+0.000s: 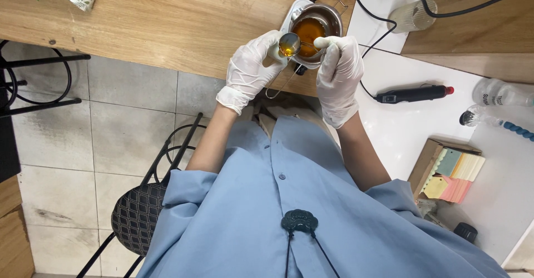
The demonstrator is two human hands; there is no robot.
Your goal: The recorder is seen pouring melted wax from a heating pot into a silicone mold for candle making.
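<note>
Blue shirt [267,200] with a dark green pendant [299,221] fills the bottom of the view, closest to the lens. Both hands wear white gloves. Left hand [251,69] grips a small round metal ladle [289,44] filled with amber liquid, fingers curled around its bowl, thin wire handle [281,83] hanging down below. Right hand [337,72] is closed, pinching something thin at the ladle's rim; what exactly, cannot tell. Ladle sits just in front of a small metal melting pot [317,25] holding the same amber liquid, at the wooden tabletop [167,22] edge. Black cable [367,11] runs behind the pot. On the white surface [400,128] to the right: black tool with a red tip [414,94], box of pastel sheets [453,175]. Black chair [139,217] on grey tiled floor [111,128], lower left.
</note>
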